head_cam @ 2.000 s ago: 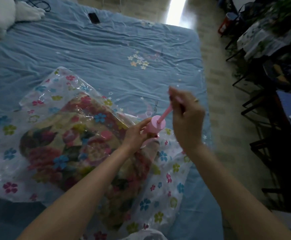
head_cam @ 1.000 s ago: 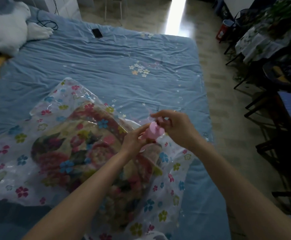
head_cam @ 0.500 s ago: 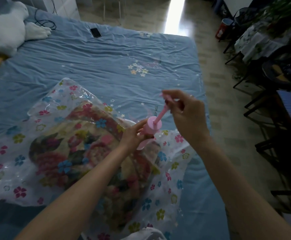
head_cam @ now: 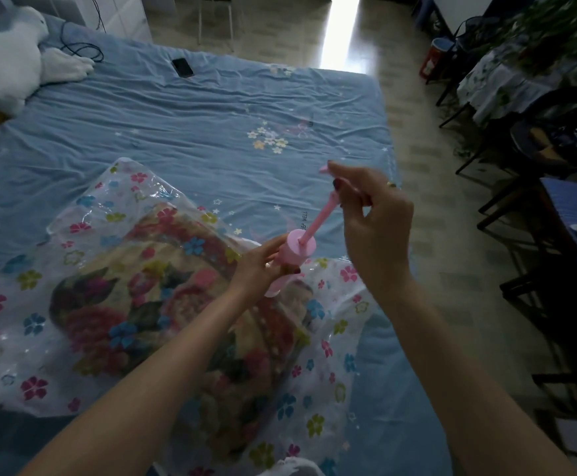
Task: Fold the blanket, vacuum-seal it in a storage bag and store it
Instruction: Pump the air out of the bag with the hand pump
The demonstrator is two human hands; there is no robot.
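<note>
So a pink hand pump is stood on the near right part of a clear flower-print storage bag, which is spread flat on a bed covered by a blue sheet. The pump's barrel is gripped by the left hand, fingers curled around it just under the round cap, and it's tilted a bit toward the right. The plunger rod is pulled well out of the cap, and its top handle is pinched in the curled fingers of the right hand, which is held up above the pump; a ring can be seen on one finger. The blanket, a busy floral one in reds, yellows and blues, is folded and packed inside the bag, roughly in the middle, with loose crinkly plastic left all around it. Over at the far left a white plush toy is laid on the bed, and a dark phone is left near the far edge. Dark chairs are lined up on the tiled floor to the right.
</note>
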